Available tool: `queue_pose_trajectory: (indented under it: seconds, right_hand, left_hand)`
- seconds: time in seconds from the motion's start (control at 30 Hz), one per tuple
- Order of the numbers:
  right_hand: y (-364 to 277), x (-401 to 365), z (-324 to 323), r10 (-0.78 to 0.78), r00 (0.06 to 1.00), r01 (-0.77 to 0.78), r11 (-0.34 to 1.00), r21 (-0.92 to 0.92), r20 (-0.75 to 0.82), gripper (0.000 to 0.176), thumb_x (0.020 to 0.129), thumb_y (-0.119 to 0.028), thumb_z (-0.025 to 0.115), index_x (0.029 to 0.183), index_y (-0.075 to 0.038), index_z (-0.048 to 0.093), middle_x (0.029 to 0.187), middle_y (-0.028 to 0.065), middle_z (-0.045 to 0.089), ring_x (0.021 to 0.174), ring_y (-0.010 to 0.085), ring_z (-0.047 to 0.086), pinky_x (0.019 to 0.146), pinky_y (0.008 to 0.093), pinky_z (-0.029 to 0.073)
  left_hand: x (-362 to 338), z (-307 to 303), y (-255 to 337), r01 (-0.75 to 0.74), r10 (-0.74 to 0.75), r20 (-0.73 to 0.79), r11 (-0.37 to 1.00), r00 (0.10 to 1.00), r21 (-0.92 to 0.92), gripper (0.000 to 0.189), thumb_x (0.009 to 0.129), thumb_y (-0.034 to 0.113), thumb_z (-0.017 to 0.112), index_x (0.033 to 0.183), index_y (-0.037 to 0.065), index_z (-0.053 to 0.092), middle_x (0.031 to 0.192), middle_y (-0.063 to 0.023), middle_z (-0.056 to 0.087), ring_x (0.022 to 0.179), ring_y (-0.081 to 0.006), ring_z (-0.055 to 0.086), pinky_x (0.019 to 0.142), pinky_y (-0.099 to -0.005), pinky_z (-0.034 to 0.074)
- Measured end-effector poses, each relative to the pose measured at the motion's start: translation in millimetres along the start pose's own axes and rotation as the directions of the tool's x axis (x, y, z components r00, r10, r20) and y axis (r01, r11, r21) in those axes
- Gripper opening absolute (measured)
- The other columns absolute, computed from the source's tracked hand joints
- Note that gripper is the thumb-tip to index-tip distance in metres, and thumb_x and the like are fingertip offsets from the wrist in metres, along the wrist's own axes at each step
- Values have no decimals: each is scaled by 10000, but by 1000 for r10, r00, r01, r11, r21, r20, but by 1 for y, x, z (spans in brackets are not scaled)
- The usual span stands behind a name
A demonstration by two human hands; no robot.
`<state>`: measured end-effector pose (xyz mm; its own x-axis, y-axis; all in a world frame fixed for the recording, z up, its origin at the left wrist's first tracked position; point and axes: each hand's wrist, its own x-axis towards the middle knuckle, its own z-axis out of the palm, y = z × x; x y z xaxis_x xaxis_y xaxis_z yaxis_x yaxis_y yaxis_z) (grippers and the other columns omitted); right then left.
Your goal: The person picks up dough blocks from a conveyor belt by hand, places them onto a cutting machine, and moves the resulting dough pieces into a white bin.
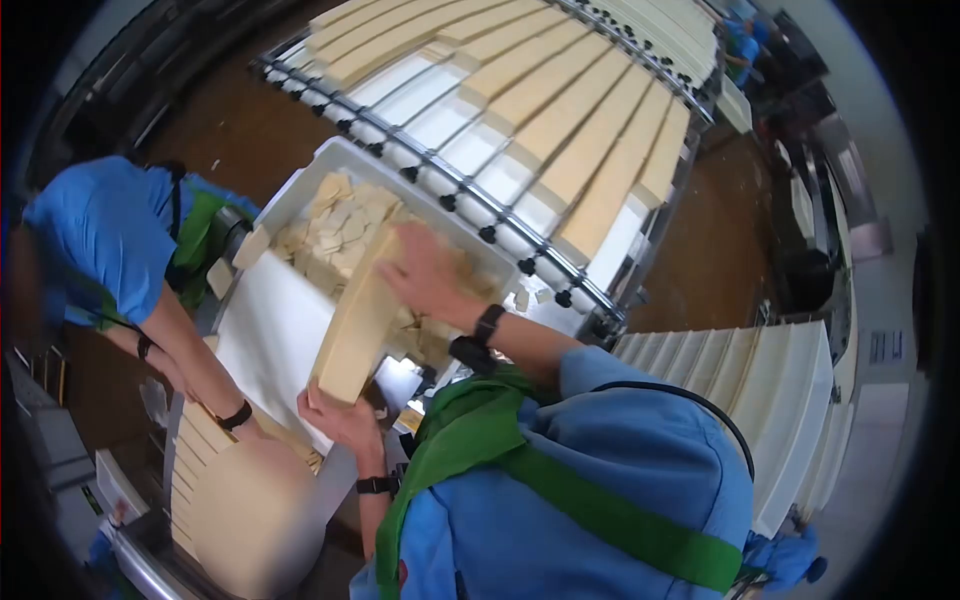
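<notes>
A long pale-yellow block (355,325) is tilted in front of me, over the edge of a white bin (325,160). My left hand (345,418) grips its near lower end, with the fingers around the corner. My right hand (428,268), slightly blurred, presses on the block's far part with its fingers across it. Flat broken pale pieces (345,225) fill the bin beyond and beneath the block. A white smooth board or sheet (275,325) lies left of the block.
Behind the bin, a metal-railed rack (430,160) carries several long pale slabs (565,130). At left, a co-worker in blue (105,235) reaches toward slatted pale pieces (190,480), beside a rounded pale thing (250,520). White ribbed panels (740,400) stand at right.
</notes>
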<state>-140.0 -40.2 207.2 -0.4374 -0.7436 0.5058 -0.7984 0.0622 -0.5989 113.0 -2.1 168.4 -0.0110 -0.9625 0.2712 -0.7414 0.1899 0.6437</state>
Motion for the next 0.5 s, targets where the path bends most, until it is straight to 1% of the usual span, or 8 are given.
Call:
queue_pose_trajectory:
  seconds: [0.07, 0.1, 0.13, 0.2, 0.3, 0.37, 0.47, 0.5]
  right_hand:
    - [21, 8, -72, 151, 984, -151, 989, 10, -96, 483, 852, -274, 670, 1222, 3, 528, 1087, 216, 562, 1039, 405, 547, 896, 471, 461]
    - [64, 7, -126, 244, 942, -226, 969, 103, -231, 407, 855, -232, 669, 1178, -13, 555, 1046, 208, 579, 988, 399, 567, 857, 463, 467]
    - [85, 4, -151, 134, 908, -147, 989, -3, -397, 352, 857, -193, 672, 1141, -14, 566, 1020, 199, 589, 962, 390, 576, 823, 450, 475]
    - [135, -8, -200, 242, 821, -301, 953, -33, -518, 309, 893, -212, 673, 1096, -3, 571, 958, 205, 601, 889, 389, 601, 777, 436, 490]
    - [184, -28, -266, 355, 774, -416, 910, 2, -525, 298, 970, -258, 587, 1131, -8, 583, 1003, 204, 647, 938, 393, 635, 818, 416, 501]
    - [214, -41, -294, 400, 788, -470, 882, -38, -468, 366, 983, -321, 542, 1166, -7, 588, 1042, 206, 658, 986, 405, 640, 846, 434, 499]
    - [254, -55, -313, 560, 796, -594, 796, -115, -230, 425, 981, -380, 511, 1192, -22, 601, 1109, 190, 660, 1064, 389, 629, 894, 444, 487]
    - [268, -59, -312, 518, 839, -545, 801, -250, -169, 437, 977, -388, 509, 1194, -20, 603, 1109, 195, 657, 1067, 388, 627, 896, 453, 483]
  left_hand:
    - [11, 17, 51, -139, 144, 25, 981, 989, -133, 701, 681, 49, 690, 1356, 78, 505, 1336, -204, 402, 1254, -408, 434, 1074, -478, 354]
    - [12, 27, 104, -269, 301, 127, 937, 945, -221, 701, 679, 46, 676, 1360, 69, 507, 1352, -220, 389, 1279, -422, 403, 1072, -480, 355]
    - [12, 25, 135, -356, 398, 228, 912, 889, -204, 762, 681, 47, 713, 1400, 64, 461, 1350, -246, 380, 1266, -441, 395, 1054, -475, 364]
    - [2, 34, 185, -499, 548, 337, 836, 765, -226, 831, 681, 60, 768, 1431, 68, 412, 1361, -277, 360, 1236, -452, 402, 1029, -476, 375]
    - [-26, 38, 244, -410, 540, 605, 841, 586, -353, 809, 710, 85, 787, 1423, 80, 404, 1333, -243, 370, 1255, -430, 400, 1020, -446, 394]
    - [-46, 51, 259, -318, 577, 664, 817, 476, -481, 808, 728, 107, 804, 1425, 78, 396, 1285, -240, 388, 1223, -417, 424, 1009, -445, 407]
    - [-70, 72, 273, -124, 543, 769, 835, 337, -536, 795, 751, 124, 805, 1422, 57, 383, 1210, -238, 407, 1144, -410, 464, 993, -437, 416]
    - [-77, 78, 275, -53, 517, 805, 849, 291, -525, 789, 758, 127, 801, 1420, 47, 378, 1185, -238, 412, 1113, -410, 478, 988, -434, 417]
